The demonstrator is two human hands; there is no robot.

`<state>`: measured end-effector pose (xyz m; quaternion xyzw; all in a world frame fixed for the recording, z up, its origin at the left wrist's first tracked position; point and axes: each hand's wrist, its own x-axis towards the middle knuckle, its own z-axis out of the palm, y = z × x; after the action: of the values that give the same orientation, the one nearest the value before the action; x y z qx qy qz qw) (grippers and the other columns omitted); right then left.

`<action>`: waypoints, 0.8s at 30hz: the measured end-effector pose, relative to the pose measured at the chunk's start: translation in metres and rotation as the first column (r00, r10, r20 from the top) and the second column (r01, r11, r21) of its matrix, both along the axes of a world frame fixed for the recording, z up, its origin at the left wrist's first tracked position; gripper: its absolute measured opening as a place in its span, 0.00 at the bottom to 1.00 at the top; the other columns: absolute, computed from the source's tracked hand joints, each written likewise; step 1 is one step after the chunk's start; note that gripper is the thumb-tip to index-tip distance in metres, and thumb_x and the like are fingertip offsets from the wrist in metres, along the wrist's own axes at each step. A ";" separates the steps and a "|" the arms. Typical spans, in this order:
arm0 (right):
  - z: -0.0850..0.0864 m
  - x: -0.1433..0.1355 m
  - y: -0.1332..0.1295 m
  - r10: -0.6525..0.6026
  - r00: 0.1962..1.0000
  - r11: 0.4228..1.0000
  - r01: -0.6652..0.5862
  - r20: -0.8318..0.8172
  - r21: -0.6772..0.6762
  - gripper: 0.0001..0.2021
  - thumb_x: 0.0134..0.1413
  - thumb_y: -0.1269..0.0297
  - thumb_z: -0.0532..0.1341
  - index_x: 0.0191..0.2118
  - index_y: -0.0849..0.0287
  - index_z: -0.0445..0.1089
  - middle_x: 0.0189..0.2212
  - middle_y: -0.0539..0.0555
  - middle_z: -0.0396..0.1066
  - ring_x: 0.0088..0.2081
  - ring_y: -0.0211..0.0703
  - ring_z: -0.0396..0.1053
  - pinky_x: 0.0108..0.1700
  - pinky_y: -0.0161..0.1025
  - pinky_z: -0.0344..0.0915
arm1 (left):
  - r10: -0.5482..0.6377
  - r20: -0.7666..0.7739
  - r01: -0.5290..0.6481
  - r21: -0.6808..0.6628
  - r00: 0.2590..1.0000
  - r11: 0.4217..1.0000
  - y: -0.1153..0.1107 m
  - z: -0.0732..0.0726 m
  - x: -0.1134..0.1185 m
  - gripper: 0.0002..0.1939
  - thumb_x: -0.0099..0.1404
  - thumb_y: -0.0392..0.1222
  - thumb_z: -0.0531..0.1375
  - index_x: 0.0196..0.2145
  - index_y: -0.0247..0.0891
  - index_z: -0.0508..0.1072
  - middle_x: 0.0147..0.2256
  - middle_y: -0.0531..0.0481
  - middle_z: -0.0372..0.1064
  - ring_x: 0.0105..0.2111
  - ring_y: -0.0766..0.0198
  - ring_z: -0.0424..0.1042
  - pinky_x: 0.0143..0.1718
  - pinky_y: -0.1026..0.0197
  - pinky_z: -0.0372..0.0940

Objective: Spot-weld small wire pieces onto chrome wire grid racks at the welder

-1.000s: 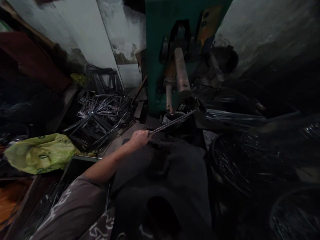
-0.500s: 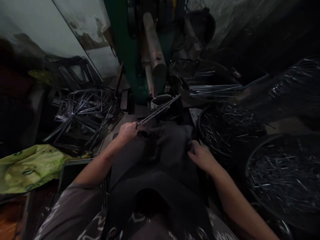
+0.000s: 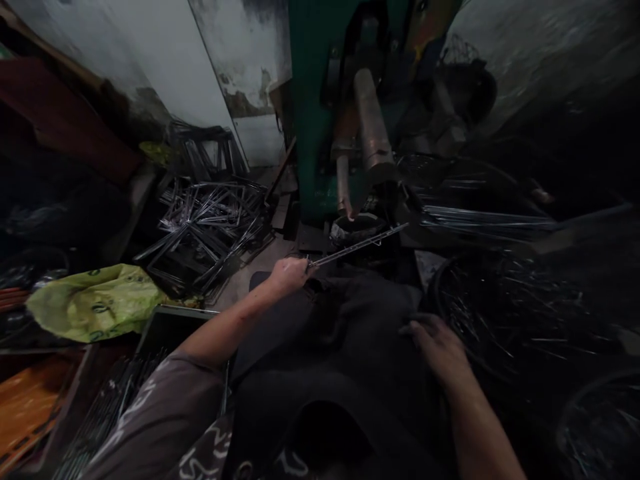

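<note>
Both hands low, centre frame: our left hand [image 3: 289,275] clamps a thin metal rod [image 3: 357,245] aimed toward the green press machine [image 3: 315,133]; right hand [image 3: 440,347] rests loosely curled on our lap (grip unclear). Feeding step, we judge; alignment next.

so the press machine [image 3: 320,133] sits dead ahead with a small pot [image 3: 356,229] right at its foot. heap of wire frames [image 3: 205,223] on the floor to its left, plastic bag [image 3: 95,303] nearer and further left, crate [image 3: 165,330] just right of the bag. tub of wire bits [image 3: 500,313] on the right, rod bundle [image 3: 480,217] behind it
</note>
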<state>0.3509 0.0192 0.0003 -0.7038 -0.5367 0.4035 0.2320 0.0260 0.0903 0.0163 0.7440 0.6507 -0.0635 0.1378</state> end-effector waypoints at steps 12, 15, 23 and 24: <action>0.031 -0.005 0.022 0.097 0.984 0.995 -0.099 0.149 0.003 0.15 0.37 0.49 0.62 0.27 0.56 0.71 0.21 0.53 0.69 0.24 0.46 0.65 0.28 0.41 0.61 | 0.025 0.057 -0.027 0.036 0.998 0.999 0.007 0.006 -0.003 0.25 0.68 0.55 0.44 0.39 0.35 0.74 0.36 0.39 0.74 0.38 0.54 0.74 0.40 0.58 0.64; 0.034 -0.052 0.049 -0.097 0.937 0.995 0.084 -0.334 -0.055 0.20 0.33 0.50 0.68 0.32 0.59 0.70 0.18 0.49 0.64 0.20 0.37 0.60 0.21 0.35 0.57 | 0.025 0.048 -0.028 0.053 0.999 0.998 0.011 0.014 0.004 0.24 0.68 0.55 0.45 0.39 0.36 0.74 0.36 0.40 0.74 0.39 0.54 0.74 0.39 0.57 0.65; 0.011 -0.165 0.101 -0.175 0.611 0.961 0.275 -0.772 0.000 0.21 0.29 0.57 0.69 0.31 0.58 0.62 0.19 0.45 0.63 0.20 0.34 0.59 0.22 0.35 0.63 | 0.020 0.046 -0.024 0.078 0.999 0.997 0.018 0.025 0.016 0.25 0.69 0.55 0.44 0.40 0.37 0.74 0.37 0.41 0.75 0.39 0.54 0.74 0.39 0.58 0.66; 0.009 -0.168 0.102 -0.142 0.618 0.956 0.288 -0.773 0.054 0.20 0.31 0.57 0.68 0.31 0.58 0.61 0.20 0.45 0.63 0.21 0.35 0.60 0.23 0.35 0.64 | 0.014 0.047 -0.017 0.080 0.999 0.997 0.019 0.024 0.015 0.25 0.69 0.55 0.43 0.40 0.37 0.74 0.37 0.41 0.75 0.39 0.54 0.74 0.39 0.58 0.66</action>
<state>0.1831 0.1208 0.0096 -0.5050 -0.3337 0.5826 0.5424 0.0414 0.1090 0.0403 0.7452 0.6552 -0.0190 0.1231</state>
